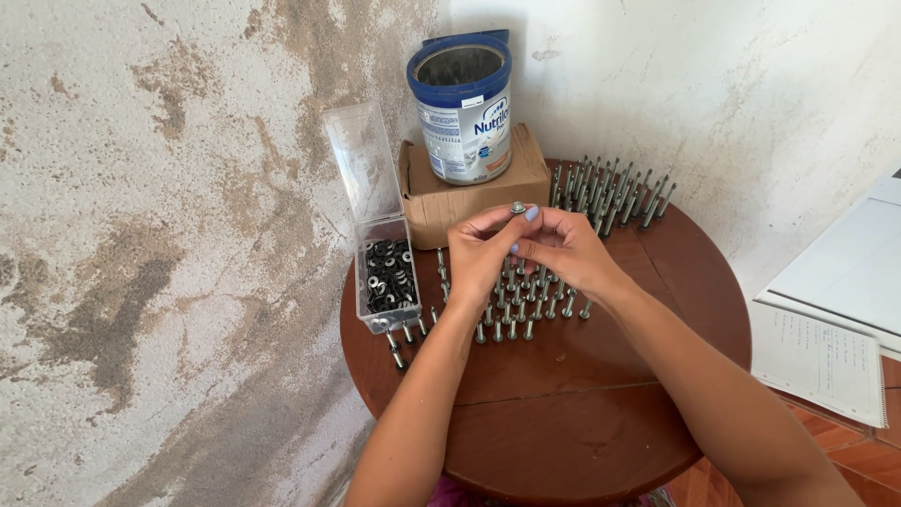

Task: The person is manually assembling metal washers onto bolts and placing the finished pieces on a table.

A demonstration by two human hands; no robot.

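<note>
My left hand [481,252] and my right hand [563,249] meet above the round brown table [563,413]. Together their fingertips pinch one small metal screw [517,207] with a washer at its head. Below the hands several grey screws [511,314] stand upright on their heads in rows. A second, larger group of upright screws [610,197] stands at the far right of the table. Left of my left hand lies a clear plastic box [387,277] of black washers, its lid hinged up.
A brown cardboard box [474,188] stands at the table's back with a blue and white tin can [463,105] on it, open on top. A rough plastered wall rises behind. White sheets and a lined notebook [821,357] lie to the right, off the table.
</note>
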